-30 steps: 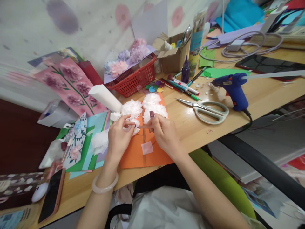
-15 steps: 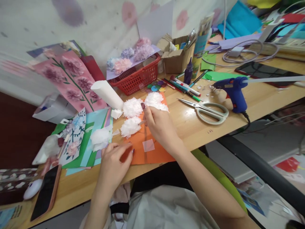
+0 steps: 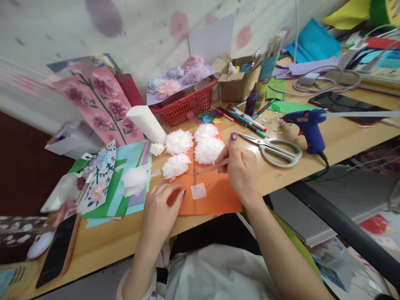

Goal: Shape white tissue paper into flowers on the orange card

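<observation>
An orange card [image 3: 215, 196] lies at the table's near edge with three white tissue flowers [image 3: 178, 141] glued along a thin stem line and a small white square [image 3: 198, 191] lower down. My left hand [image 3: 162, 210] rests flat on the card's left corner, fingers stretched out. My right hand [image 3: 239, 166] hovers over the card's right side, fingers pinched round a thin stick [image 3: 208, 169] that points left toward the flowers.
Scissors [image 3: 275, 148] and a blue glue gun [image 3: 308, 125] lie right of the card. Behind stand a red basket [image 3: 187, 104] of paper flowers, a cardboard box [image 3: 236, 83] and pens. Coloured sheets, a loose tissue wad [image 3: 134, 177] and a phone [image 3: 58, 250] lie left.
My left hand left the lower flower and came down flat on the card's corner. My right hand drew back to the right with the stick. The view shifted slightly.
</observation>
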`<control>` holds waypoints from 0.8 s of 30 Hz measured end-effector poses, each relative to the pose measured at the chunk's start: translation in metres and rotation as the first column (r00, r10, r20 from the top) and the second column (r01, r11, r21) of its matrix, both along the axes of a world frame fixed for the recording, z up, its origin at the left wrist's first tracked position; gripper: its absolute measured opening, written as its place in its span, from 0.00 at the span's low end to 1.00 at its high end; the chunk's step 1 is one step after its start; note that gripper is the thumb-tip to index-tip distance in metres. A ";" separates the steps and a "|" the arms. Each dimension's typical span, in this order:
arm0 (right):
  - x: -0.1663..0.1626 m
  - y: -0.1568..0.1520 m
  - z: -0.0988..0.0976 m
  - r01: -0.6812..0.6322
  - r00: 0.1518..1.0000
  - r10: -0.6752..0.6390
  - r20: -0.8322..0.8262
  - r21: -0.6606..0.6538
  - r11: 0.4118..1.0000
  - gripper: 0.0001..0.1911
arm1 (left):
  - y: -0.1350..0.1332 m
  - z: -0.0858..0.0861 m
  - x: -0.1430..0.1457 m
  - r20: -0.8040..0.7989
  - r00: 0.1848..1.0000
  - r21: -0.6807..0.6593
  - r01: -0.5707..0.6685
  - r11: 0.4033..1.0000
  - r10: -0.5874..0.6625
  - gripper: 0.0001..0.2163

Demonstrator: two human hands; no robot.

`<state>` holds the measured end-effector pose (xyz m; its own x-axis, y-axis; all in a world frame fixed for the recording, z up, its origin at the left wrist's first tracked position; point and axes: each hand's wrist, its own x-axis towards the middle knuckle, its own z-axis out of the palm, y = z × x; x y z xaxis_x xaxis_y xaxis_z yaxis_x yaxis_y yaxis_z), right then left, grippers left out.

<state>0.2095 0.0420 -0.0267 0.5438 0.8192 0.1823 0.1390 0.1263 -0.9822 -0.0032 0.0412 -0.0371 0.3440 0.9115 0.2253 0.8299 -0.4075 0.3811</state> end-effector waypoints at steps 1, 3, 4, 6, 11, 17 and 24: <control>0.002 -0.002 -0.004 0.028 0.999 -0.028 -0.016 -0.008 1.000 0.37 | 0.001 -0.001 0.006 0.034 0.999 -0.027 -0.014 1.000 0.015 0.07; 0.005 -0.006 -0.011 0.062 0.997 -0.063 -0.041 -0.019 0.998 0.38 | 0.003 -0.005 0.017 0.078 0.996 -0.076 -0.039 0.996 0.045 0.07; 0.006 -0.007 -0.014 0.067 0.996 -0.068 -0.055 -0.023 0.997 0.39 | 0.004 -0.006 0.021 0.086 0.995 -0.096 -0.044 0.994 0.053 0.06; 0.007 -0.008 -0.019 0.051 0.995 -0.053 -0.086 -0.030 0.998 0.39 | 0.005 -0.008 0.027 0.098 0.994 -0.129 -0.037 0.991 0.050 0.05; 0.008 -0.010 -0.023 0.001 0.991 -0.006 -0.134 -0.037 0.999 0.39 | 0.000 -0.005 0.024 0.257 0.965 -0.221 0.003 0.975 0.055 0.06; 0.008 -0.012 -0.022 -0.087 0.982 0.077 -0.172 -0.048 0.995 0.39 | -0.004 -0.007 0.016 0.563 0.784 -0.357 -0.055 0.932 0.262 0.08; 0.008 -0.015 -0.019 -0.247 0.944 0.244 -0.220 0.016 0.969 0.40 | -0.003 -0.006 0.027 0.634 0.729 -0.385 0.007 0.923 0.258 0.14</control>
<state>0.2175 0.0266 -0.0454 0.3509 0.9337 0.0709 -0.1132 0.1175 -0.9866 0.0233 0.0386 -0.0435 0.1030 0.9945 0.0188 0.3408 -0.0531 0.9386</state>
